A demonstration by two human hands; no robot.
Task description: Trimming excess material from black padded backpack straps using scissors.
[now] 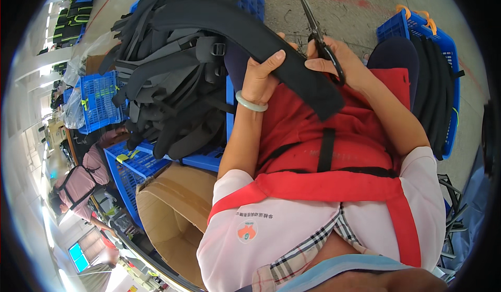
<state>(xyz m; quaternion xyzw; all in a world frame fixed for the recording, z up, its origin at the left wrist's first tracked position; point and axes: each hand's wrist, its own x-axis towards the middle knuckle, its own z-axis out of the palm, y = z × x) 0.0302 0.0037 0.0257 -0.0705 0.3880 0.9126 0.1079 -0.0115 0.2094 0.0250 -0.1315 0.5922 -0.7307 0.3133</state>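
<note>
A long black padded strap (309, 83) runs from the pile on the left, across my lap. My left hand (262, 75) is closed on its middle, thumb on top. My right hand (342, 61) grips a pair of scissors (316, 31) by the handle loops, with the dark blades pointing up and away from me. The fingers of that hand are beside the strap's far edge; whether they touch it I cannot tell. The strap's free end lies over my red apron (360, 120).
Black straps and padded pieces (180, 78) are heaped on the left over blue crates. On the right stands a blue basket (453, 68) of dark padded pieces. An open cardboard box (180, 187) is beside my left arm. Another person (86, 180) works farther left. Dark scraps litter the floor.
</note>
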